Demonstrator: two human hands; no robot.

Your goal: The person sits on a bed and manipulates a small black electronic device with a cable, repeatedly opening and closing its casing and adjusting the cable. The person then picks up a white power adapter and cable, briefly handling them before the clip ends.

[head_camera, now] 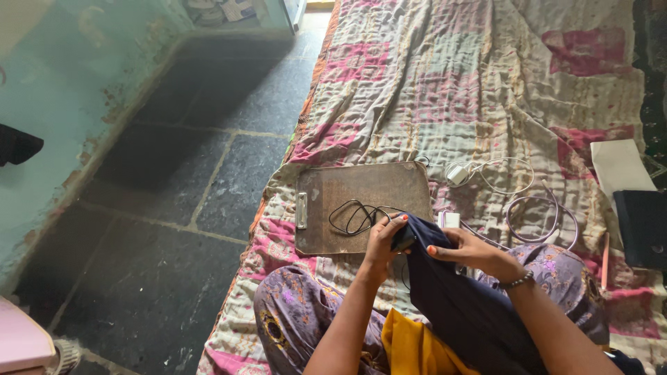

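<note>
A dark blue cloth [458, 305] hangs over the person's lap. The left hand [384, 243] pinches its top edge together with a small dark object that I cannot make out, and the right hand [464, 248] grips the same edge just beside it. Beyond the hands, a brown clipboard [361, 205] lies on the quilted bed [472, 83] with a black cable [354, 217] on it. Farther right lie a white charger [457, 173] and its cable.

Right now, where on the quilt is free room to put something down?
The upper quilt beyond the clipboard is bare. The clipboard's left half, beside its clip, is free too. Crowded: right of the clipboard, with the white charger, coiled cables, white paper and black book.
</note>
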